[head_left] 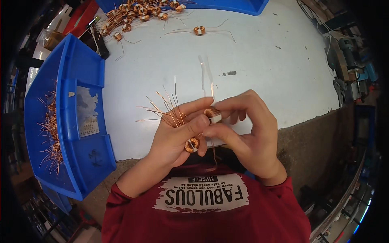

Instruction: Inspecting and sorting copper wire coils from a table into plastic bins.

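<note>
Between my two hands sits a copper-wound toroid coil (212,115) with a white divider, its wire leads pointing away from me and down toward my shirt. My right hand (251,125) pinches it with thumb and fingertips from the right. The thumb and index finger of my left hand (176,129) press on its other side. A second toroid coil (192,144) hangs under the left hand, and a spray of copper leads (172,111) sticks out between the left thumb and fingers. How many coils the left palm holds is hidden.
A blue bin (67,117) full of copper-wired parts stands at the left. Wound coils (137,12) lie piled at the far left, before a blue tray (227,6). One coil (199,30) lies alone on the white table (275,73). Pliers (339,91) and tools line the right edge.
</note>
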`<state>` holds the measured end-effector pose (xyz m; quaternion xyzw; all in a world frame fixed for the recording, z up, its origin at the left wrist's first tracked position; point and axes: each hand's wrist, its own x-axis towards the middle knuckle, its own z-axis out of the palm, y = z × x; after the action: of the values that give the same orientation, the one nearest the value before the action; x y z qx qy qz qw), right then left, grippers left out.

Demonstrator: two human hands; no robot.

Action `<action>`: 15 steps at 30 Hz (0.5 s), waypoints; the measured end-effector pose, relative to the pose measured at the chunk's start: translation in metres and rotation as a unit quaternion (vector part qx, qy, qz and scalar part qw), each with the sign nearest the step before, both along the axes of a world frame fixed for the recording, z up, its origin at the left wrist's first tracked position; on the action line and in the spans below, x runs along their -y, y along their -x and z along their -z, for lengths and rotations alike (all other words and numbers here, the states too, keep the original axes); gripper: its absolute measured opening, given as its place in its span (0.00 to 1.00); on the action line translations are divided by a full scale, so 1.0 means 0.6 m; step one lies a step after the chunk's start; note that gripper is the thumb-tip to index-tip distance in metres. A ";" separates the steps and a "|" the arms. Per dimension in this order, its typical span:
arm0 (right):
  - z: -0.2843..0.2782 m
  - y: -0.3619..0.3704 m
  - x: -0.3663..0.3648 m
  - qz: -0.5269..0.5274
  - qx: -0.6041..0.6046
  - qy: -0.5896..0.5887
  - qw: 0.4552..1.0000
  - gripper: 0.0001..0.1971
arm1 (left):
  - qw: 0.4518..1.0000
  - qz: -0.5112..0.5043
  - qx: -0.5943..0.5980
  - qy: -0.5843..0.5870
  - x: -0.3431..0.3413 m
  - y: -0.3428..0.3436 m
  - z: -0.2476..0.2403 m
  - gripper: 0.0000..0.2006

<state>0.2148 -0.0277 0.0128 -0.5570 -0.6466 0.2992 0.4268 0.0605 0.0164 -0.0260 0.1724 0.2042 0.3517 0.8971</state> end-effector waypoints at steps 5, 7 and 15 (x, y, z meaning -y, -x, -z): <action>0.014 -0.023 -0.002 -0.025 0.014 -0.004 1.000 0.26 | 0.997 0.073 0.002 -0.002 0.000 0.007 0.023 0.18; 0.043 -0.024 -0.002 -0.032 -0.036 -0.006 0.999 0.27 | 0.997 0.070 0.015 0.002 0.000 0.011 0.030 0.18; 0.095 -0.019 -0.006 -0.126 -0.201 -0.069 0.969 0.35 | 0.996 0.076 0.037 -0.006 0.004 0.010 0.041 0.20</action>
<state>0.2260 -0.0239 -0.0444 -0.3681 -0.6317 0.4110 0.5445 0.0547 0.0137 -0.0504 0.1792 0.1554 0.2900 0.9272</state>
